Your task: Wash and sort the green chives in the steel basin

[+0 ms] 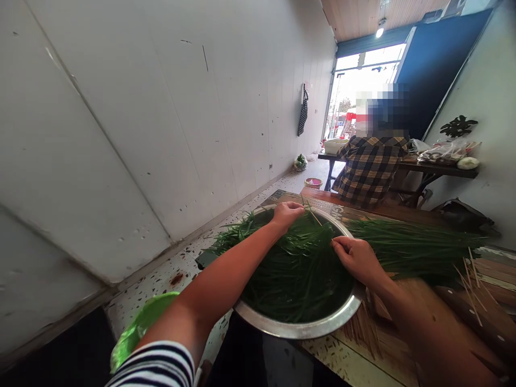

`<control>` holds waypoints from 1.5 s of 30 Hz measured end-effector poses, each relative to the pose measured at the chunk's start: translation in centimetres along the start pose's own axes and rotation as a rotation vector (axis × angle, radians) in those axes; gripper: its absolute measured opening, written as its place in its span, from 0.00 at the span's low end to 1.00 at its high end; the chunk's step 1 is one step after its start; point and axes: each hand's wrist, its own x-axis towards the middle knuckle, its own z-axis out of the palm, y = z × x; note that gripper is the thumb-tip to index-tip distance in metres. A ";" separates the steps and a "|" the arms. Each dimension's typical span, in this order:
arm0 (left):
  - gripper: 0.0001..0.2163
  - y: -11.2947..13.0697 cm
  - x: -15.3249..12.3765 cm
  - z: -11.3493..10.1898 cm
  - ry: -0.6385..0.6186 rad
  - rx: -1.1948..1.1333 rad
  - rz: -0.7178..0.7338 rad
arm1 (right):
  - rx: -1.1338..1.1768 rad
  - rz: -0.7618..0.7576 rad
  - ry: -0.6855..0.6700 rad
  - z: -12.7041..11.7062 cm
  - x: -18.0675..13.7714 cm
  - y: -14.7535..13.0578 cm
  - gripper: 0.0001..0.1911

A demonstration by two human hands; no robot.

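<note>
A wide metal basin [298,329] holds long, thin green leaves that look like garlic chives [298,285]. Over its far rim, my left hand [287,215] is closed in a pinch. A thin wooden skewer [314,216] slants down from its fingertips, with green leaves beside it. My right hand [358,259] pinches at the basin's right side, its thumb and finger against chives stretched between the hands. What exactly lies between the right fingertips is too small to see clearly.
More chives [415,247] lie on the wooden table right of the basin, with loose skewers [471,285] by them and a skewer bundle [365,328] near the basin. A green-lined bin [141,322] stands lower left. A person in a plaid shirt [368,169] sits ahead at another table.
</note>
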 end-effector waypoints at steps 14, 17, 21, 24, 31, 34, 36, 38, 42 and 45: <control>0.09 0.7 -0.8 0.4 -0.027 0.024 0.020 | 0.016 -0.002 -0.001 0.0 -0.1 -0.1 0.19; 0.09 0.8 -0.9 0.4 -0.013 0.027 0.008 | 0.026 -0.004 -0.002 0.0 0.0 0.0 0.18; 0.09 0.9 -1.0 0.4 0.010 0.047 0.003 | 0.023 -0.008 -0.004 0.0 -0.1 0.0 0.18; 0.09 0.9 -1.0 0.4 0.001 0.068 0.010 | 0.020 -0.007 0.004 0.0 -0.1 0.0 0.18; 0.10 0.7 -0.9 0.4 -0.033 0.074 0.025 | 0.022 0.006 -0.006 0.0 -0.1 -0.1 0.18; 0.09 0.8 -1.1 0.5 -0.048 0.062 0.036 | 0.018 0.003 -0.010 -0.1 -0.1 -0.2 0.18; 0.09 0.9 -1.2 0.5 -0.058 0.064 0.047 | 0.012 0.004 -0.012 -0.2 -0.1 -0.2 0.18; 0.09 0.9 -1.2 0.5 -0.065 0.083 0.072 | 0.005 0.012 -0.013 -0.2 -0.1 -0.3 0.19; 0.09 0.6 -1.0 0.5 -0.083 0.177 0.163 | 0.006 0.018 -0.011 -0.1 -0.1 -0.2 0.18; 0.09 0.8 -1.4 0.4 -0.123 0.210 0.204 | 0.000 0.013 0.002 0.0 -0.1 -0.1 0.19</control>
